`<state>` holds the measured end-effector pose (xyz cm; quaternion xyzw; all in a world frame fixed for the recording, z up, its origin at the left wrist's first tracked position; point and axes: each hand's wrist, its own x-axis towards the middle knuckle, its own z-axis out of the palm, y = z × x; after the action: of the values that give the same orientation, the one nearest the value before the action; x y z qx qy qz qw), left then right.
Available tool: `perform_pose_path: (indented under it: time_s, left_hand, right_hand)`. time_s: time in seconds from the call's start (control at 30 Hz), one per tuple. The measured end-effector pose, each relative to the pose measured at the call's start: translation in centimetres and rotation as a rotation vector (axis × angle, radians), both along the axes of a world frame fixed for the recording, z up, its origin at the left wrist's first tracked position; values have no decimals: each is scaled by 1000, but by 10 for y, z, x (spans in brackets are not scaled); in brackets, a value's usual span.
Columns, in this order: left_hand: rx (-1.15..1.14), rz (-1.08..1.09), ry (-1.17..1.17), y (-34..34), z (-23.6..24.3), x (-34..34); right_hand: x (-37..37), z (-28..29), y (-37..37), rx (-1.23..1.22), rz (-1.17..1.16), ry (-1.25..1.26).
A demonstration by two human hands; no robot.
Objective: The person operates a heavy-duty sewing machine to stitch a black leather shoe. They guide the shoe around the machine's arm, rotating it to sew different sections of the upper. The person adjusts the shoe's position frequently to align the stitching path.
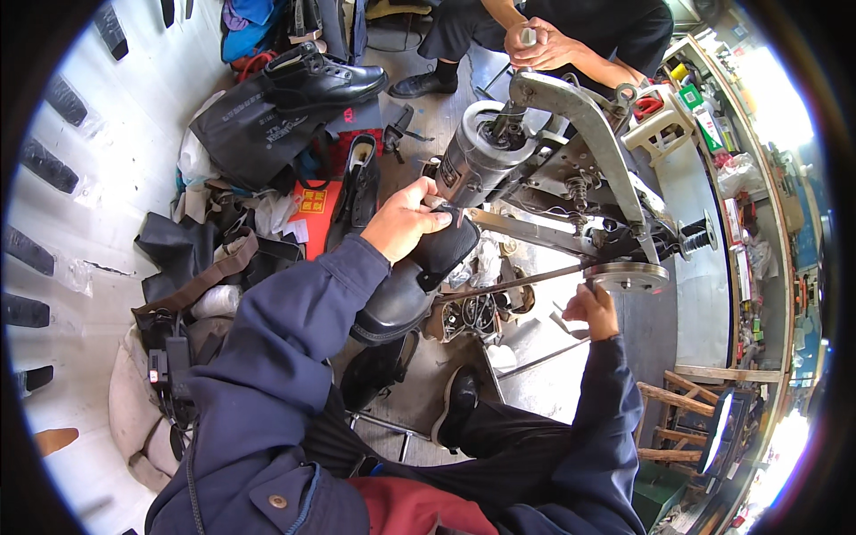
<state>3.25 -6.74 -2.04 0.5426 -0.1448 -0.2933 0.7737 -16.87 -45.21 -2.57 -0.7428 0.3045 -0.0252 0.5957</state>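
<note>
My left hand (406,223) pinches the upper edge of a black leather boot (397,301), thumb on top. The boot's toe points down toward my lap. Its opening lies against the narrow arm of a hand-cranked shoe-patching machine (535,234), below the machine's round metal head (486,156). My right hand (593,310) is closed with curled fingers at the near rim of the machine's handwheel (629,276). The exact spot it grips is partly hidden.
Across from me sits a person, hands (544,45) clasped near the machine's top. Black shoes (325,78), bags and cloth pile up at left. A wooden stool (687,419) and cluttered shelves (758,223) stand at right. Under the machine is a box of small parts (473,321).
</note>
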Motion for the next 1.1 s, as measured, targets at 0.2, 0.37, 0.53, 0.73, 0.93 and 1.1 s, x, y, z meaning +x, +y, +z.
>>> perform_pose_path:
  time_s: [0.2,0.37,0.53,0.73,0.93,1.1]
  left_hand:
    - [-3,-29,-22,1,-2,2]
    - [-10,-44,-39,-1,1,4]
    - [64,-26,-86,-1,1,3]
    - [169,69,-142,0,8,-8]
    - [275,168,-184,3,13,-18]
    - [342,190,-206,6,12,-18]
  right_hand:
    - [-13,60,-47,-548,-191,-367]
    - [-21,-15,-96,-412,-394,-256]
    - [-14,-74,-56,-123,-106,4]
    - [1,-60,21,222,-540,53]
    - [30,-16,155,372,52,-175]
    - [76,9,221,149,220,-299]
